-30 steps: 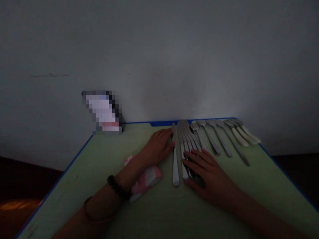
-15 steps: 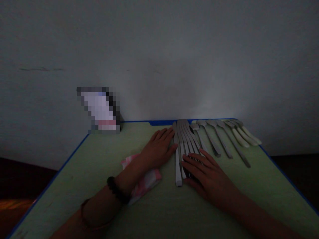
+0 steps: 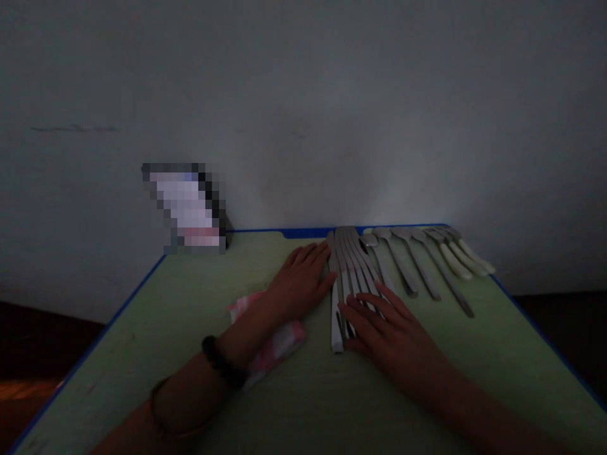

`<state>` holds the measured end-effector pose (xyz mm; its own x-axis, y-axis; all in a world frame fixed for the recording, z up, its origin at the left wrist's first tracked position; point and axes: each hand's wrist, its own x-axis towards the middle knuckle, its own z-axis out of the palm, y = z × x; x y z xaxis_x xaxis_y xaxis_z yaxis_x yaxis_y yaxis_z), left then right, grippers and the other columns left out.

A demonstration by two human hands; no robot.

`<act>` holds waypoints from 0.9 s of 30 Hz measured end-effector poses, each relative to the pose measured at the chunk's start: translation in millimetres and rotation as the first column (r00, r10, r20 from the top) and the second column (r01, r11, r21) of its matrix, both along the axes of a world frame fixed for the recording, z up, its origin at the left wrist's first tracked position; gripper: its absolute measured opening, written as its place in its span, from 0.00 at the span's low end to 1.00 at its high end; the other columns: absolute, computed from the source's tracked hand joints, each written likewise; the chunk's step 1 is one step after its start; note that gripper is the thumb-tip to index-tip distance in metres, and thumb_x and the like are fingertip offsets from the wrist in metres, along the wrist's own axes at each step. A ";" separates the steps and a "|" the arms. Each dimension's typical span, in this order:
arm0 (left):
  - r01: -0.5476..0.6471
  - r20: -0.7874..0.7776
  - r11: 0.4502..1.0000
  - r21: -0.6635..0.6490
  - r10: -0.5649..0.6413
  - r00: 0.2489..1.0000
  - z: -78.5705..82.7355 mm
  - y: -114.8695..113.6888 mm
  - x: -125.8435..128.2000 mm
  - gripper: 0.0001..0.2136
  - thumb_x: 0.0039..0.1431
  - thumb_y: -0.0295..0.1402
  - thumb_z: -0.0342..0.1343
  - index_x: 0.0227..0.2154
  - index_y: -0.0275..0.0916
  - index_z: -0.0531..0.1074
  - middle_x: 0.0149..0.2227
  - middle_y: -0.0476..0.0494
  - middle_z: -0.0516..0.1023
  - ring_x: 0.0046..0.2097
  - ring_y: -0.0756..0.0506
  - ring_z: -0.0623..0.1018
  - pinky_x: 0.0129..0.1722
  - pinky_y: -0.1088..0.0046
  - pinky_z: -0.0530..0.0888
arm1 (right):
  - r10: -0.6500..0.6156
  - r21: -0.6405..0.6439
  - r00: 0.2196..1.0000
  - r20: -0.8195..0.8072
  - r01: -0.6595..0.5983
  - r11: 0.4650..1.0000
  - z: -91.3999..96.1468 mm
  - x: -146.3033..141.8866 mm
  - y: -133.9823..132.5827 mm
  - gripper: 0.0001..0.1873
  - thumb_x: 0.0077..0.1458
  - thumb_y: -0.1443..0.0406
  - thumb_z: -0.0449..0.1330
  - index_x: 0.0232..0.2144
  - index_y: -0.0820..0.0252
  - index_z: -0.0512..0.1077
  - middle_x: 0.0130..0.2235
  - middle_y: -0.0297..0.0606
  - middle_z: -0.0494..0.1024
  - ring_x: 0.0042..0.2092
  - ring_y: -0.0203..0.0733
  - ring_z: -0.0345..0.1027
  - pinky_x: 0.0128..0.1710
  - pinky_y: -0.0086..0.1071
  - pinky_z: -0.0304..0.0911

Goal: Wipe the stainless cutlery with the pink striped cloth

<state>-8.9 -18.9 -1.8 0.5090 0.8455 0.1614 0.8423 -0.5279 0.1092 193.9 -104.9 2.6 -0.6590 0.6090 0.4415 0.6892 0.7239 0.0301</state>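
Several metal table knives [image 3: 349, 253] lie side by side in the middle of the table, handles toward me. My left hand [image 3: 302, 283] rests flat at their left side, fingers stretched, fingertips and thumb against the leftmost knife [image 3: 336, 328]. My right hand [image 3: 391, 332] lies over the near ends of the handles at the right, its fingers spread and slightly bent; it covers part of those handles. Under my left wrist is a folded pink and white checked cloth [image 3: 287, 341].
Right of the knives lie several metal spoons [image 3: 405, 268] and forks with cream handles [image 3: 458, 259]. A blurred-out, upright screen-like object [image 3: 187, 205] stands at the back left. The green table [image 3: 156, 328] has a blue edge and meets a grey wall [image 3: 303, 114].
My right hand has shifted very slightly left over the knife handles. My left hand stays in place against the knives. The whole view has moved a little.
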 end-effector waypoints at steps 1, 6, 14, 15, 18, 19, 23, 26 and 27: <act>-0.003 0.000 1.000 0.001 0.003 1.000 0.2 -0.1 0.3 0.25 0.65 0.44 0.36 0.60 0.37 0.53 0.64 0.40 0.56 0.63 0.41 0.56 0.62 0.59 0.50 | 0.006 0.010 1.000 -0.001 -0.006 1.000 0.4 -0.3 -0.9 0.21 0.59 0.61 0.54 0.52 0.65 0.66 0.48 0.43 0.76 0.52 0.47 0.65 0.59 0.49 0.54; -0.007 0.013 1.000 0.020 0.006 1.000 2.3 -1.0 1.7 0.24 0.65 0.43 0.38 0.60 0.37 0.54 0.64 0.40 0.55 0.63 0.41 0.57 0.62 0.59 0.51 | 0.024 0.001 1.000 0.002 -0.024 1.000 2.2 -0.3 -2.1 0.18 0.60 0.63 0.53 0.51 0.64 0.67 0.47 0.44 0.76 0.51 0.45 0.66 0.60 0.49 0.53; 0.000 0.019 1.000 0.018 0.000 1.000 2.7 -1.3 1.9 0.24 0.65 0.43 0.37 0.60 0.37 0.54 0.63 0.41 0.57 0.62 0.40 0.58 0.62 0.59 0.52 | -0.029 -0.093 0.999 0.015 0.030 0.995 5.1 5.8 5.9 0.22 0.56 0.55 0.56 0.51 0.57 0.68 0.54 0.39 0.71 0.57 0.47 0.61 0.62 0.52 0.46; 0.000 0.017 1.000 0.019 0.000 1.000 2.4 -1.2 1.8 0.24 0.65 0.43 0.37 0.60 0.37 0.54 0.63 0.41 0.57 0.62 0.40 0.58 0.62 0.59 0.52 | -0.034 -0.092 0.999 0.028 0.036 0.995 4.7 5.9 6.3 0.23 0.57 0.54 0.55 0.51 0.57 0.68 0.54 0.39 0.71 0.57 0.47 0.60 0.62 0.52 0.46; 0.002 0.014 1.000 0.025 -0.002 1.000 2.2 -1.2 2.0 0.24 0.65 0.43 0.37 0.60 0.37 0.54 0.63 0.41 0.57 0.63 0.40 0.57 0.62 0.59 0.52 | -0.036 -0.068 0.998 0.051 0.039 0.997 1.8 4.2 5.9 0.23 0.59 0.54 0.53 0.52 0.59 0.67 0.53 0.38 0.72 0.57 0.46 0.60 0.63 0.50 0.45; 0.003 0.013 1.000 0.025 -0.003 1.000 2.4 -1.4 2.1 0.24 0.65 0.43 0.37 0.60 0.37 0.54 0.63 0.41 0.57 0.62 0.40 0.57 0.62 0.59 0.52 | -0.033 -0.053 0.998 0.058 0.037 0.998 0.7 3.3 5.4 0.23 0.59 0.54 0.52 0.53 0.60 0.66 0.53 0.39 0.72 0.56 0.46 0.61 0.63 0.50 0.45; 0.004 0.005 1.000 0.018 -0.004 1.000 3.2 -1.5 2.3 0.24 0.65 0.43 0.37 0.60 0.38 0.55 0.63 0.42 0.57 0.62 0.40 0.58 0.61 0.59 0.52 | -0.024 -0.014 0.997 0.071 0.025 1.000 -1.4 0.1 2.8 0.24 0.61 0.57 0.51 0.55 0.63 0.64 0.52 0.42 0.73 0.55 0.46 0.62 0.63 0.50 0.45; 0.003 0.003 1.000 0.020 -0.003 1.000 2.1 0.4 2.9 0.24 0.65 0.44 0.36 0.60 0.39 0.55 0.64 0.44 0.56 0.62 0.40 0.58 0.61 0.59 0.52 | -0.021 -0.023 0.997 0.077 0.023 0.999 0.6 -1.2 2.0 0.23 0.60 0.58 0.51 0.55 0.63 0.64 0.51 0.43 0.74 0.55 0.46 0.63 0.62 0.51 0.47; -0.001 0.001 1.000 0.024 0.001 1.000 1.4 1.4 3.3 0.24 0.65 0.44 0.35 0.60 0.40 0.55 0.64 0.45 0.56 0.62 0.39 0.58 0.60 0.58 0.53 | -0.017 -0.027 0.997 0.075 0.019 0.999 1.6 -1.5 1.9 0.23 0.60 0.59 0.52 0.55 0.64 0.64 0.51 0.43 0.74 0.54 0.46 0.63 0.62 0.51 0.47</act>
<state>-5.5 -17.5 -0.5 0.5078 0.8419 0.1824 0.8428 -0.5294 0.0970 192.5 -103.0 4.2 -0.6779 0.6324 0.3748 0.6990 0.7124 0.0621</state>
